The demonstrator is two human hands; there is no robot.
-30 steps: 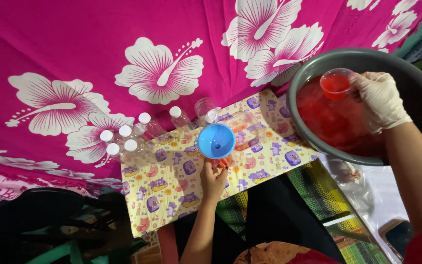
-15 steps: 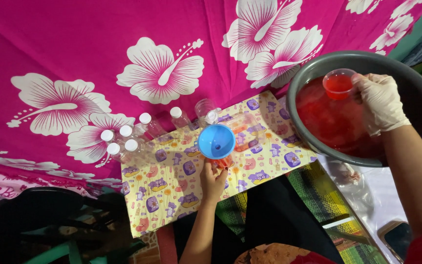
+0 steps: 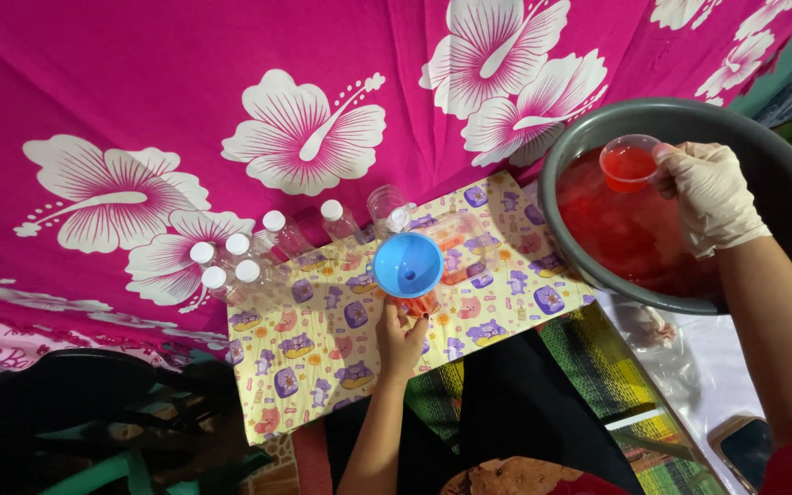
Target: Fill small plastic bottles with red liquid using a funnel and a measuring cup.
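Note:
My right hand (image 3: 712, 197), in a pale glove, holds a small clear cup (image 3: 630, 162) full of red liquid above a grey basin (image 3: 781, 183) that holds more red liquid. My bare left hand (image 3: 402, 337) grips a small bottle with red liquid in it (image 3: 422, 303), mostly hidden under the blue funnel (image 3: 408, 265) that sits in its mouth. The bottle stands on a yellow patterned cloth (image 3: 323, 348).
Several clear empty bottles with white caps (image 3: 236, 266) stand at the cloth's far left edge, and an uncapped clear bottle (image 3: 385, 206) lies behind the funnel. A pink flowered fabric (image 3: 231, 110) covers the ground beyond. A phone (image 3: 749, 449) lies at the lower right.
The right hand has lifted the filled cup slightly higher over the basin. The left hand and funnel stay in place.

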